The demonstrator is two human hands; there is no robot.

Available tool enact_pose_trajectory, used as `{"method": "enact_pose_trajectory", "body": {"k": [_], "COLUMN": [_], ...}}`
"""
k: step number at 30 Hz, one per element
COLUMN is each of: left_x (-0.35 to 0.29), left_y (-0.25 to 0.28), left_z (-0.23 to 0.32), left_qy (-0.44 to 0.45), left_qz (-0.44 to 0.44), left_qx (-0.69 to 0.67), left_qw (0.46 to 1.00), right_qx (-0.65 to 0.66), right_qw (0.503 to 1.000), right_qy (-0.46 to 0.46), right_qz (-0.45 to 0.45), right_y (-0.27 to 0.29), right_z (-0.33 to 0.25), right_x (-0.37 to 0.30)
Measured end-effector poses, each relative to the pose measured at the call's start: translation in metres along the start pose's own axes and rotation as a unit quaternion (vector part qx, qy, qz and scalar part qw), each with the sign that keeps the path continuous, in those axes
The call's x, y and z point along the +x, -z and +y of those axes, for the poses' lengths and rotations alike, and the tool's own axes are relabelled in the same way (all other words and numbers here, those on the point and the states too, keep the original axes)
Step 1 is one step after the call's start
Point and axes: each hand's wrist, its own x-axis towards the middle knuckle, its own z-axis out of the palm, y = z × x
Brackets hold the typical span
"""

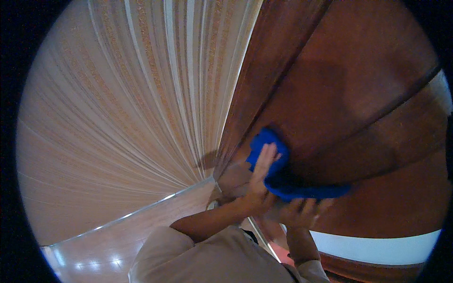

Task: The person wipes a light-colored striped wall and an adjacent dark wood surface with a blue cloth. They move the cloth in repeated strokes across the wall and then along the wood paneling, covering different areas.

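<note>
A bright blue cloth [309,192] lies bunched and bent against a reddish-brown wooden panel [325,113]. My left hand [265,162] rests on its upper left part, fingers stretched out and pressing. Just below and to the right, my right hand [302,213] has its fingers bent at the lower edge of the cloth. The right fingertips disappear behind the blue fabric, and both hands look slightly blurred. Both my forearms come up from the lower edge in pale short sleeves.
On the left stands a wall with striped beige covering [141,94], meeting the wood at a narrow dark frame [269,89]. Below it, shiny floor tiles [108,245] reflect lights. A white band [377,247] crosses at the lower right, under the brown wood.
</note>
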Motion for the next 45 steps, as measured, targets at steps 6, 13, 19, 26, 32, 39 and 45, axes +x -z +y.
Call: {"method": "enact_pose_trajectory", "body": {"k": [6, 13, 19, 26, 32, 39, 45], "left_x": [-0.044, -0.006, -0.063, -0.035, -0.002, -0.002, 0.064], "left_y": [0.009, 0.004, 0.032, 0.05, 0.066, 0.101, 0.083], "left_z": [-0.006, 0.125, 0.108, 0.098, 0.138, 0.105, 0.1], "left_qy": [0.11, -0.026, 0.347, 0.266, 0.041, 0.055, -0.115], "left_qz": [0.041, -0.01, 0.031, 0.057, -0.043, -0.082, -0.081], "left_qx": [-0.016, 0.056, -0.182, -0.079, 0.124, 0.05, 0.089], "left_qw": [0.993, 0.998, 0.919, 0.959, 0.99, 0.994, 0.986], "right_qx": [0.021, 0.066, 0.229, 0.222, 0.153, 0.146, 0.094], "right_qw": [1.0, 0.993, 0.971, 0.967, 0.948, 0.918, 0.91], "right_qy": [0.006, -0.067, -0.05, -0.1, -0.243, -0.336, -0.375], "right_qz": [0.015, 0.07, 0.046, 0.077, 0.136, 0.15, 0.152], "right_y": [0.022, 0.127, 0.098, 0.087, 0.069, 0.037, 0.055], "right_z": [-0.011, -0.025, -0.083, -0.098, -0.108, -0.143, -0.125], "right_x": [-0.005, 0.082, 0.063, 0.047, 0.044, 0.025, 0.066]}}
